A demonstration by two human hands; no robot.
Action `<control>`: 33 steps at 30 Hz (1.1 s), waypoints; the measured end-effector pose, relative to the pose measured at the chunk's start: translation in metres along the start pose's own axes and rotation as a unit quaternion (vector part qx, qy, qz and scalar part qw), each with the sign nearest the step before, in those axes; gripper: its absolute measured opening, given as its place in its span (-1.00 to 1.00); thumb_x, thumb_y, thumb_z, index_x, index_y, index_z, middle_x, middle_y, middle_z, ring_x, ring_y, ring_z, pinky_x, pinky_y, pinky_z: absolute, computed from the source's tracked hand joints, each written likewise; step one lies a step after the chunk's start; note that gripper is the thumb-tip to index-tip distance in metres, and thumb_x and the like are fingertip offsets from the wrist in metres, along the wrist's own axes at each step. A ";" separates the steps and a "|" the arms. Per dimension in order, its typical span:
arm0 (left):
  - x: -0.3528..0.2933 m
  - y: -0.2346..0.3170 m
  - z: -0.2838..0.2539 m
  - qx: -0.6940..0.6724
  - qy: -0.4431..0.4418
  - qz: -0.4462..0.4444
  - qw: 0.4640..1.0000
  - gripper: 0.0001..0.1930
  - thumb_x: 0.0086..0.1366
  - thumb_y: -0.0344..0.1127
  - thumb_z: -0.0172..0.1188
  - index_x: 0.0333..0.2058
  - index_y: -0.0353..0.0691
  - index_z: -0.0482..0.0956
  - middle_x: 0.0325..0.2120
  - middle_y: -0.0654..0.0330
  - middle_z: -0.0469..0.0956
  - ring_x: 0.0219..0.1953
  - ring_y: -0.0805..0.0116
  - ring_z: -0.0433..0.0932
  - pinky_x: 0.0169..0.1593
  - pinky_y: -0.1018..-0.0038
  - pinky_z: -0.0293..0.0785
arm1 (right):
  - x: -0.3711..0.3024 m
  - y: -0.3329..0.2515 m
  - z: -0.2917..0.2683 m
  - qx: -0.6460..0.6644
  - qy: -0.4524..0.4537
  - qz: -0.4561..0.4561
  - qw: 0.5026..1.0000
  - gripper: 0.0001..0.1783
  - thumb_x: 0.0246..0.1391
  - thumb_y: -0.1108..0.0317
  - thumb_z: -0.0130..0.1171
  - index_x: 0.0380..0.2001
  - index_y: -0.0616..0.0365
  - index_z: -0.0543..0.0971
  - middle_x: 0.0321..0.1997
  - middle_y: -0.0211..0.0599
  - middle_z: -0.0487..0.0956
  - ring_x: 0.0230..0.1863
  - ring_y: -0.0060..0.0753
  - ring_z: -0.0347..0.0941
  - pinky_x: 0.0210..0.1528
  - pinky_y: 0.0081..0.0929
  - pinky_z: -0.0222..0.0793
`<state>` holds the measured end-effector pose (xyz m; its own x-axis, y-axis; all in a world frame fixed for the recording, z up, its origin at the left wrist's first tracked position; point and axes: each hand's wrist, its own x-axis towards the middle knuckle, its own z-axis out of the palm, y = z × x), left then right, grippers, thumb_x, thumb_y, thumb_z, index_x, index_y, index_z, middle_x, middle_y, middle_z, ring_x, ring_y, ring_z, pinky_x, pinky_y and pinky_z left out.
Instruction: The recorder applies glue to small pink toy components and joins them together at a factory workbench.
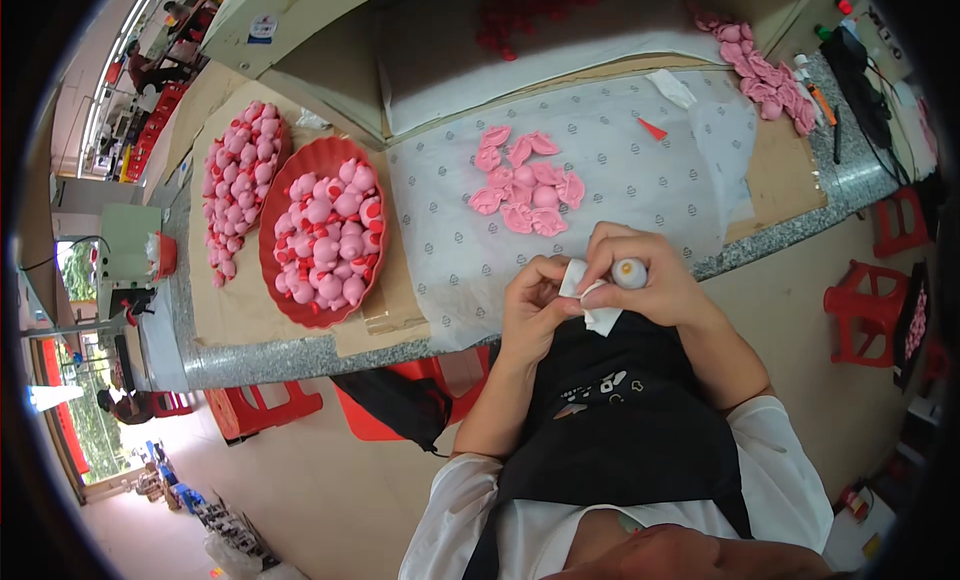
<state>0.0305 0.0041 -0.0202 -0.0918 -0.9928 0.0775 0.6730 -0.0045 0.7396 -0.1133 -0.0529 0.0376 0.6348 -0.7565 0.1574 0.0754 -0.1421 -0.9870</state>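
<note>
Both of my hands are close together just over the table's front edge. My left hand (pixel 535 305) pinches a folded white tissue (pixel 601 321) between thumb and fingers. My right hand (pixel 655 280) is closed around a small whitish bottle (pixel 629 273), its rounded end with a yellowish centre facing up, and the right fingers also press on the tissue. Beyond the hands, several pink petal-shaped rubbery pieces (pixel 517 217) lie in a cluster on patterned white paper (pixel 435 240). A red cone-shaped nozzle or cap (pixel 652 129) rests farther right on that paper.
On the left, a red scalloped basket (pixel 271 255) holds many pink and red round pieces, beside another heap (pixel 240 170). A beige open-fronted box (pixel 300 40) stands at the back. More pink pieces (pixel 765 75) lie back right. Red stools (pixel 865 315) stand below the table.
</note>
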 end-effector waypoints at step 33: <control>0.011 0.007 0.004 0.041 0.006 -0.039 0.998 -0.65 0.02 -0.57 0.05 -0.16 -0.31 0.27 -0.21 0.18 0.34 -0.16 0.49 0.33 -0.13 0.60 0.29 | 0.010 0.007 -0.010 -0.208 0.117 -0.090 0.967 -0.88 -0.34 0.57 0.18 -0.60 0.22 0.47 -0.49 -0.32 0.37 -0.50 -0.51 0.30 -0.49 -0.65 0.18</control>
<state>0.0315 -0.0068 -0.0117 -0.1324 -0.9912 0.0093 0.6023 -0.0730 0.7950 -0.1138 -0.0681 0.0323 0.4442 -0.8129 0.3767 -0.1777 -0.4921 -0.8522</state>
